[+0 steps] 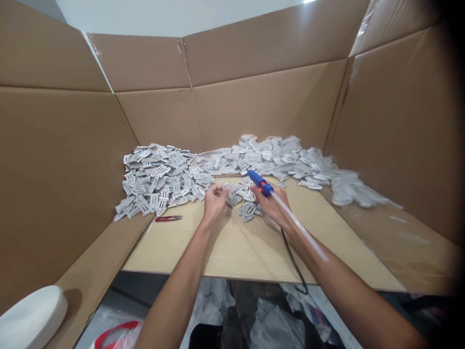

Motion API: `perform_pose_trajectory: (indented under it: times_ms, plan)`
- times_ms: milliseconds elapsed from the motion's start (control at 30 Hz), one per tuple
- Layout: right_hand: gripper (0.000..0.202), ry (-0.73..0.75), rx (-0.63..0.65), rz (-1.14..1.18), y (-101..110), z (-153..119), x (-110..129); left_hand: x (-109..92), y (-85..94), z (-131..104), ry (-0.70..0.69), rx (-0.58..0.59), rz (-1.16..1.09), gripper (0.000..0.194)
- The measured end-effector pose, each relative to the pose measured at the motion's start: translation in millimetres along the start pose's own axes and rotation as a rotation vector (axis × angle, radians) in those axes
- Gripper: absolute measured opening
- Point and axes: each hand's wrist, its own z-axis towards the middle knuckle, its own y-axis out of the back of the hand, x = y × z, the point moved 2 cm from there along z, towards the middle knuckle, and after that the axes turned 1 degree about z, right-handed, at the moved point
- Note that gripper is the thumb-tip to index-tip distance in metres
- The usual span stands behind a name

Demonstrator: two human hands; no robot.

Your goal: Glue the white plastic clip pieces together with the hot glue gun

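Observation:
My right hand (271,203) is wrapped round a blue glue gun (259,182), with a long clear glue stick (300,224) coming out of its back over my forearm. To its left, my left hand (216,199) is pinched at the edge of a small group of grey-and-white flat pieces (248,211); what sits between its fingertips is too small to make out. A large heap of the same pieces (160,179) lies at the left back. Red snips (169,218) rest in front of that heap.
Pieces in clear plastic bags (290,157) are piled along the back and right. Tall cardboard walls (261,106) surround the yellowish board (174,252). A black cord (292,257) hangs over the front edge. A round white object (34,317) is at the lower left.

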Motion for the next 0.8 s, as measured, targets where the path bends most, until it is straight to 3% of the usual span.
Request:
perform_pose_trajectory:
  times_ms: [100,367,800]
  plan:
    - [0.047,-0.087,0.025,0.057,2,0,2,-7,-0.8,1,-0.102,-0.029,0.117,0.025]
    - [0.047,-0.089,0.311,0.092,-6,-2,-5,-13,-6.7,-4,-0.011,0.037,0.046,0.027]
    - [0.048,-0.059,0.383,0.014,-6,0,-3,-6,-6.2,-1,-0.039,0.048,0.002,0.017]
